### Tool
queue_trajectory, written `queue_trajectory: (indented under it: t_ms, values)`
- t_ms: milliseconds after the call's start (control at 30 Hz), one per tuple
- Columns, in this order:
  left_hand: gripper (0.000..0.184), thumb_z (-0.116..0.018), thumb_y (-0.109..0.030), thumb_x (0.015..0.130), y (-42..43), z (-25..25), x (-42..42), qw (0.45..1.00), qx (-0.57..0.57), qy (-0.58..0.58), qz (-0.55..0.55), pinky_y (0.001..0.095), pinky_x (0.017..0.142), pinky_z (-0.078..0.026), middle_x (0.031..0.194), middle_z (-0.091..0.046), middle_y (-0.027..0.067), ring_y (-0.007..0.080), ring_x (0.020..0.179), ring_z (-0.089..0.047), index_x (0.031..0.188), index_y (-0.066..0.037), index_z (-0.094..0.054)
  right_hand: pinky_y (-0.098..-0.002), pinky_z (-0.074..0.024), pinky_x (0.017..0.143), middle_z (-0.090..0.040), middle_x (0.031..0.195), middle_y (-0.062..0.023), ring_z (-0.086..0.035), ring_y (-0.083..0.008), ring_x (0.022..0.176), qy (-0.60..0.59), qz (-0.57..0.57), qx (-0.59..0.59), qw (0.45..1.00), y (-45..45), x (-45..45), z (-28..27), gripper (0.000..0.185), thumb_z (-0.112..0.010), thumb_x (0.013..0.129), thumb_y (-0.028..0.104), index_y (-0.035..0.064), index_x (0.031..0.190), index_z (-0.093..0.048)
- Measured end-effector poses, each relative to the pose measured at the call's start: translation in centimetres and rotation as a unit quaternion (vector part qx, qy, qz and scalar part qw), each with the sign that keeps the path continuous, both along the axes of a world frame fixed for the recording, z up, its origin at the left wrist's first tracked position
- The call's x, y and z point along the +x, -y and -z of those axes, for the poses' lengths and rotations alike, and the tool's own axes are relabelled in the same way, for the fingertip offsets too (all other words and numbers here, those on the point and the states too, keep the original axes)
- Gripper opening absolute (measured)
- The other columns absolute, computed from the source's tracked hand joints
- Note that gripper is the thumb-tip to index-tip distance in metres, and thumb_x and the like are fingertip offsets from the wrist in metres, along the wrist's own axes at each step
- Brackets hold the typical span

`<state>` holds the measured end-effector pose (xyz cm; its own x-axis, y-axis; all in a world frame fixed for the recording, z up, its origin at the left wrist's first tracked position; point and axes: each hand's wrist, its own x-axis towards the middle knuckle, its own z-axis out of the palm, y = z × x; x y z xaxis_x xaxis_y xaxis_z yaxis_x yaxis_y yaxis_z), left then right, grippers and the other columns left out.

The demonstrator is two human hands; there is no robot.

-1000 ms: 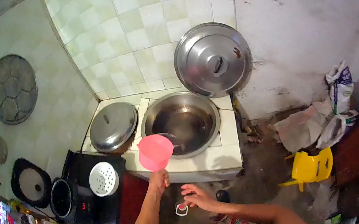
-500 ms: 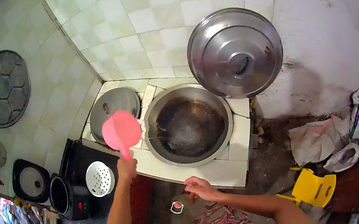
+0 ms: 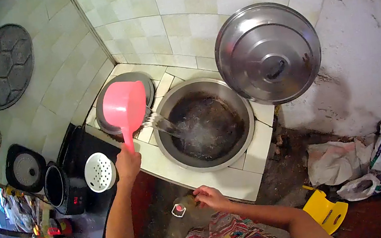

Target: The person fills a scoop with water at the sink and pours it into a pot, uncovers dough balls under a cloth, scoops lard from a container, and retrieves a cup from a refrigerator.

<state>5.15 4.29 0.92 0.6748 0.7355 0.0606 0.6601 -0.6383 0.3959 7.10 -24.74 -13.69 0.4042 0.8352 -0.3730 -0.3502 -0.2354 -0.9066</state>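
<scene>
My left hand (image 3: 129,164) is closed round the handle of a pink plastic water dipper (image 3: 123,107), held tilted over the left side of the stove. Water (image 3: 165,124) streams from its right side into a large wok (image 3: 170,147) set in the tiled stove top. The water in the wok is splashing. Near the stove's front edge, my right hand (image 3: 210,199) hangs with loosely bent fingers and nothing visible in it. Behind the dipper, a grey lid (image 3: 143,80) rests on the stove and is partly hidden.
A large metal lid (image 3: 267,50) leans against the wall right of the wok. On the left are a white perforated strainer (image 3: 100,172) and a black cooker (image 3: 64,190). A yellow plastic stool (image 3: 326,212) and sacks (image 3: 339,162) lie at lower right.
The dipper has tipped further to the right, and its thin trickle has become a broad stream splashing into the wok. My right hand stays by the front edge. The camera view has shifted.
</scene>
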Motion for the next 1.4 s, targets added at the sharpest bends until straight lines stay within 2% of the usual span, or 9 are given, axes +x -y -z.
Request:
queue_trajectory:
  t_ms: [267, 400, 433, 533, 633, 833, 933, 1033, 1400]
  values:
    - [0.029, -0.055, -0.013, 0.073, 2.3, -1.6, 0.5, 0.999, 0.023, -0.026, -0.019, 0.0525, 0.071, -0.045, 0.078, -0.060, 0.0265, 0.0441, 0.079, -0.058, 0.096, -0.001, -0.042, -0.0246, -0.0476, 0.059, -0.060, 0.088, -0.0042, -0.057, -0.0107, 0.064, -0.017, -0.033, -0.016, 0.999, 0.3, -1.3, 0.5, 0.024, -0.053, 0.087, 0.015, 0.0037, 0.108, -0.052]
    - [0.021, -0.055, -0.013, 0.073, 0.7, 2.9, 0.2, 0.978, -0.124, 0.156, 0.057, 0.0435, 0.057, -0.048, 0.068, -0.059, 0.0199, 0.0370, 0.058, -0.058, 0.086, 0.000, -0.045, -0.0246, -0.0476, 0.060, -0.060, 0.086, -0.0036, -0.057, -0.0103, 0.066, -0.013, -0.039, -0.025, 0.999, 0.2, -2.7, 1.4, 0.023, -0.055, 0.087, 0.016, 0.0039, 0.106, -0.053]
    - [0.010, -0.051, -0.012, 0.077, 2.7, -0.4, 0.2, 0.909, -0.380, 0.170, -0.022, 0.0300, 0.039, -0.040, 0.059, -0.052, 0.0068, 0.0197, 0.041, -0.047, 0.081, -0.003, -0.048, -0.0248, -0.0476, 0.060, -0.060, 0.086, -0.0034, -0.057, -0.0102, 0.067, -0.016, -0.039, -0.034, 0.999, 0.2, -3.2, 1.5, 0.022, -0.055, 0.087, 0.016, 0.0040, 0.106, -0.053]
    - [0.005, -0.049, -0.012, 0.081, 3.2, 0.0, -2.5, 0.531, -0.775, 0.338, -0.050, 0.0208, 0.032, -0.027, 0.054, -0.042, -0.0019, 0.0076, 0.037, -0.034, 0.078, -0.008, -0.047, -0.0255, -0.0486, 0.059, -0.060, 0.085, -0.0027, -0.057, -0.0102, 0.068, -0.050, -0.060, -0.040, 0.996, -0.1, -5.0, 2.2, 0.021, -0.055, 0.088, 0.017, 0.0061, 0.106, -0.054]
    - [0.011, -0.050, -0.015, 0.084, 4.8, 4.0, -7.0, 0.443, -0.815, 0.374, 0.005, 0.0196, 0.033, -0.023, 0.050, -0.033, -0.0065, 0.0062, 0.035, -0.030, 0.075, -0.012, -0.045, -0.0269, -0.0496, 0.060, -0.060, 0.084, -0.0019, -0.057, -0.0104, 0.069, -0.008, -0.100, -0.073, 0.992, -0.7, -7.1, 1.3, 0.018, -0.052, 0.089, 0.016, 0.0087, 0.106, -0.055]
    - [0.010, -0.053, -0.009, 0.078, 11.7, 3.2, -20.2, 0.546, -0.760, 0.351, -0.029, 0.0210, 0.030, -0.025, 0.051, -0.041, -0.0032, 0.0059, 0.034, -0.034, 0.084, -0.006, -0.047, -0.0273, -0.0502, 0.059, -0.062, 0.088, -0.0023, -0.059, -0.0126, 0.068, -0.107, -0.192, -0.076, 0.972, -2.8, -14.1, 2.5, 0.018, -0.050, 0.088, 0.012, 0.0088, 0.105, -0.057]
    - [0.016, -0.057, -0.013, 0.079, 13.9, 3.2, -29.0, 0.608, -0.717, 0.338, -0.052, 0.0206, 0.032, -0.028, 0.052, -0.042, -0.0030, 0.0060, 0.035, -0.038, 0.090, -0.005, -0.048, -0.0281, -0.0501, 0.056, -0.062, 0.084, -0.0019, -0.060, -0.0143, 0.067, 0.038, -0.295, -0.024, 0.955, -4.2, -18.5, 3.9, 0.016, -0.051, 0.087, 0.012, 0.0079, 0.101, -0.059]
    - [0.021, -0.061, -0.019, 0.079, 16.2, 2.9, -38.9, 0.628, -0.692, 0.330, -0.133, 0.0201, 0.034, -0.029, 0.054, -0.044, -0.0033, 0.0054, 0.037, -0.038, 0.092, -0.007, -0.049, -0.0285, -0.0491, 0.052, -0.061, 0.077, -0.0008, -0.060, -0.0146, 0.063, -0.228, -0.267, -0.075, 0.933, -5.5, -25.5, 7.1, 0.011, -0.056, 0.085, 0.012, 0.0092, 0.095, -0.060]
    - [0.019, -0.064, -0.017, 0.080, 32.3, 6.9, -70.3, 0.524, -0.406, 0.621, -0.418, 0.0201, 0.044, -0.036, 0.065, -0.049, -0.0020, 0.0059, 0.051, -0.046, 0.093, -0.008, -0.053, -0.0278, -0.0451, 0.061, -0.060, 0.077, -0.0020, -0.055, -0.0116, 0.068, 0.079, -0.695, 0.020, 0.714, -5.6, -59.8, 4.5, 0.022, -0.047, 0.090, 0.022, 0.0061, 0.097, -0.060]
